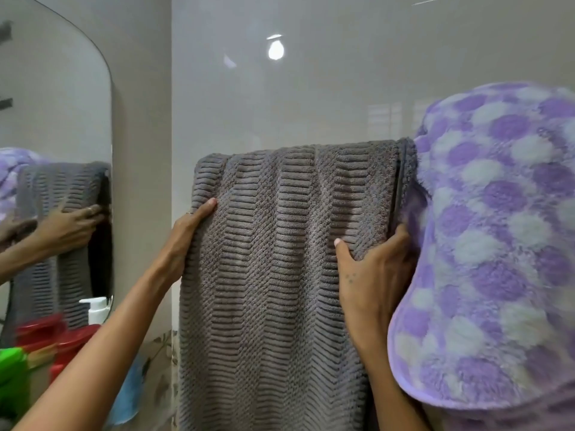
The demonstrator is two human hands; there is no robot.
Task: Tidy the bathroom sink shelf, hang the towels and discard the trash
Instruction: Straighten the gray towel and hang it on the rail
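Note:
A grey ribbed towel [273,259] hangs folded over a rail on the glossy wall, the rail itself hidden under it. My left hand [186,231] grips the towel's left edge, thumb on the front. My right hand [373,269] grips its right edge, thumb on the front and fingers behind. A fluffy purple and white checked towel [491,244] hangs right beside it, touching the grey one's right edge and partly covering my right wrist.
A mirror [53,119] on the left reflects the towel and my hand. Below it stand a white pump bottle [96,311], red containers [53,334] and a green object [12,365]. A light blue cloth [127,396] hangs low under my left arm.

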